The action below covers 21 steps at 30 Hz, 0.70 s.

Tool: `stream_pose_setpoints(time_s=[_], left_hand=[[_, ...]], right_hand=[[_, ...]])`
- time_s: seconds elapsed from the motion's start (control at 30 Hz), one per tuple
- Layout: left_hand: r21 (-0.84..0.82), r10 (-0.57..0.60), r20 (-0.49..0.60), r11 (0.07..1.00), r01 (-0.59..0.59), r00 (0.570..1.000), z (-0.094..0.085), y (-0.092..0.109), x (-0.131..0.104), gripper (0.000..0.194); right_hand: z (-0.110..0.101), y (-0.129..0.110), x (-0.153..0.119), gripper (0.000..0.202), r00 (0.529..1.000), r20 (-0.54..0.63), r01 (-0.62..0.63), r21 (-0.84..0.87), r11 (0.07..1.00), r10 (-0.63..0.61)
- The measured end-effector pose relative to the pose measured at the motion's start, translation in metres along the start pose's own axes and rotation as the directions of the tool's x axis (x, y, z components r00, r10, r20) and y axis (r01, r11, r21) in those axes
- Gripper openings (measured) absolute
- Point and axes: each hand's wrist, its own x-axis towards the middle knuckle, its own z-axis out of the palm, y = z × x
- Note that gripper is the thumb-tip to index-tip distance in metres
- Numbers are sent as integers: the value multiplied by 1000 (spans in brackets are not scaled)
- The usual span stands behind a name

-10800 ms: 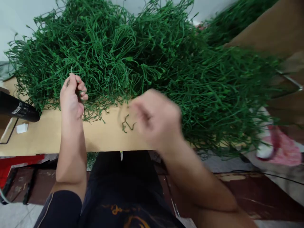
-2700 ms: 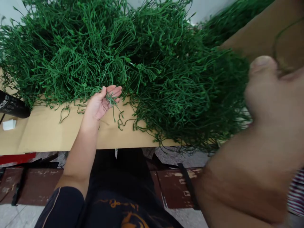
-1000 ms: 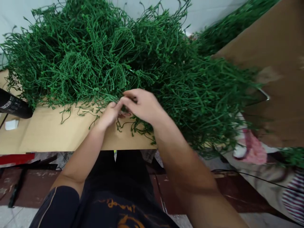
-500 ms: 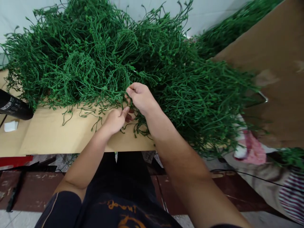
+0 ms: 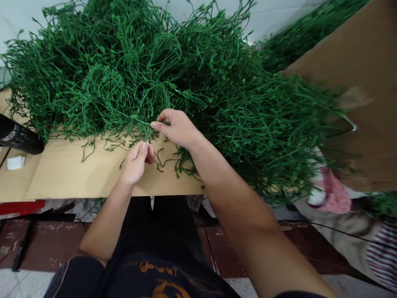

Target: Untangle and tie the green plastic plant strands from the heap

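Note:
A large tangled heap of thin green plastic stems [image 5: 118,70] covers the back of a cardboard-topped table [image 5: 74,174]. At the heap's front edge my left hand [image 5: 138,159] pinches a green stem piece [image 5: 147,133] between thumb and fingers. Just above and to the right, my right hand [image 5: 173,126] has thumb and forefinger apart beside the upper part of that piece. Its other fingers are partly hidden, and nothing shows firmly held in it. Loose stems lie on the cardboard near both hands.
A black bottle [image 5: 18,134] lies at the left beside a small white piece [image 5: 15,162]. A large brown cardboard sheet [image 5: 366,99] slants at the right, above a pink and white cloth [image 5: 333,192]. A white wall [image 5: 279,18] stands behind the heap.
Both hands have moved left along the heap's front edge. My left hand now has a stem piece upright in its pinch, and my right thumb and forefinger have spread.

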Motion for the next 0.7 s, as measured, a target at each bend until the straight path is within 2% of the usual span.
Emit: stream_pose_setpoints(time_s=[0.17, 0.2, 0.23, 0.27, 0.33, 0.37, 0.4, 0.5, 0.53, 0.57, 0.63, 0.7], left_hand=[[153, 93, -19, 984, -89, 996, 10, -6, -17, 46], [201, 144, 15, 969, -144, 989, 12, -4, -23, 46], [255, 207, 103, 940, -227, 973, 15, -1, -31, 46], [303, 267, 237, 893, -332, 934, 18, 4, -39, 46], [334, 300, 553, 775, -537, 777, 21, 14, -53, 42], [342, 273, 635, 739, -580, 723, 22, 20, -56, 41], [363, 239, 646, 739, -567, 725, 21, 25, -58, 40], [447, 180, 471, 795, -409, 864, 27, 44, -49, 41], [462, 191, 442, 789, -405, 877, 35, 51, -44, 39], [478, 222, 454, 757, -446, 863, 47, 57, -37, 36], [498, 269, 591, 620, -607, 760, 82, 69, -23, 26], [546, 251, 657, 492, -679, 711, 125, 74, -7, 27]], right_hand=[[16, 10, 7, 23, 986, -105, 134, 59, 989, -127], [16, 13, 10, 23, 979, -157, 135, 35, 990, -128], [16, 17, 12, 22, 967, -230, 110, 8, 994, -105], [14, 19, 15, 22, 946, -317, 66, -12, 998, -66], [9, 20, 18, 24, 889, -458, -17, -6, 1000, 12], [6, 18, 18, 25, 883, -469, -32, 18, 999, 37], [5, 14, 17, 25, 898, -438, -26, 49, 998, 45], [7, 0, 7, 30, 974, -220, -18, 185, 983, 59], [9, -4, 3, 33, 985, -151, -47, 247, 968, 86], [12, -7, -1, 35, 988, -97, -87, 317, 944, 124], [18, -10, -7, 38, 980, 9, -181, 462, 868, 199], [21, -10, -12, 39, 969, 114, -244, 580, 777, 219]])
